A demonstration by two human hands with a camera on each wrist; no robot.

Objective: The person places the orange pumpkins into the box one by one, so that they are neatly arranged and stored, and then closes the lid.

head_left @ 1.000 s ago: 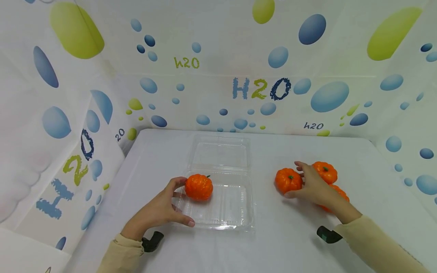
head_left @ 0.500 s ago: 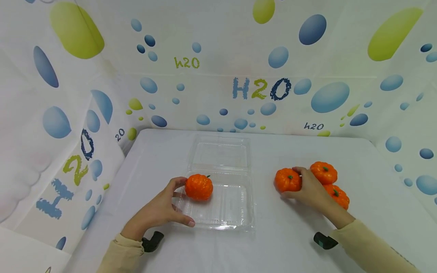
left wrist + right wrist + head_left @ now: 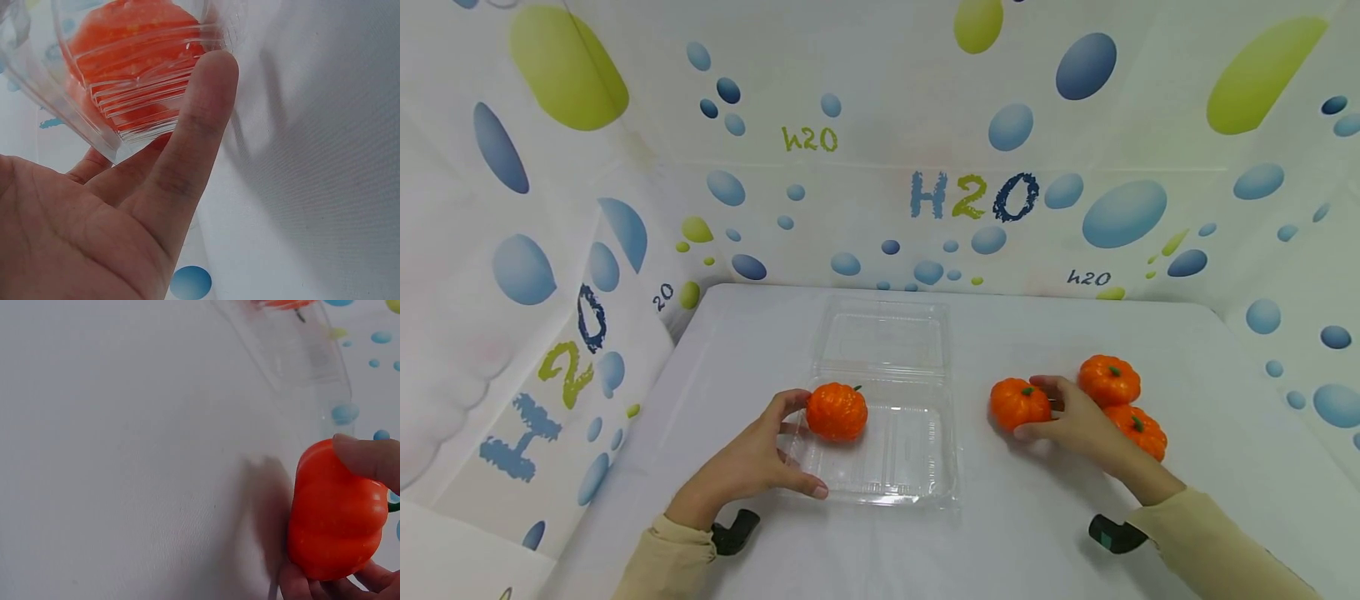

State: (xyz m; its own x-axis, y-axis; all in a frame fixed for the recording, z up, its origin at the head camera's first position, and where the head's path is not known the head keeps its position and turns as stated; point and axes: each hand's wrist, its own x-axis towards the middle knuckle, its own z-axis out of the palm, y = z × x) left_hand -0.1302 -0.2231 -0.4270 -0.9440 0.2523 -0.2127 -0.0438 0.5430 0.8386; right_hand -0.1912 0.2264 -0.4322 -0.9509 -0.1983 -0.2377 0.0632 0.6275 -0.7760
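Note:
In the head view, my right hand pinches a small orange pumpkin with a short green stem. The right wrist view shows the thumb on one side of this glossy pumpkin and the fingertips on the opposite side. My left hand spreads around the front left corner of a clear plastic clamshell container. Its thumb lies fairly straight at the container's wall in the left wrist view. Inside the container's left part sits another orange pumpkin.
Two more pumpkins, one farther back and one nearer, sit beyond my right wrist. The container's lid lies folded back on the white table. A patterned sheet hangs behind and beside the table.
My right hand has closed on the nearest pumpkin and moved it slightly left and toward me. The left hand and the container have stayed in place.

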